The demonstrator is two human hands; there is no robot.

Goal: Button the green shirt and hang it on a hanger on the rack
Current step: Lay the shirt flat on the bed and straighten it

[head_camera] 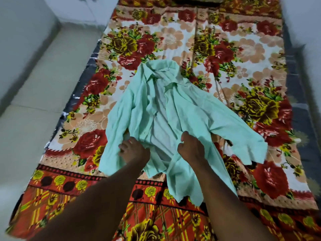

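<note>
Shirts: one pale green long-sleeved fabric shirt (182, 105)
Bed covers: one red-and-yellow rose-patterned bed cover (243, 49)
Hands: two, the left hand (134, 151) and the right hand (191, 147)

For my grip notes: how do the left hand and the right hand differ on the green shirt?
The right hand is curled tight on the front edge of the green shirt; the left hand lies flatter, fingers spread, its grip unclear. The right hand is right of the open front, the left hand left of it. Both touch the shirt's lower part.
</note>
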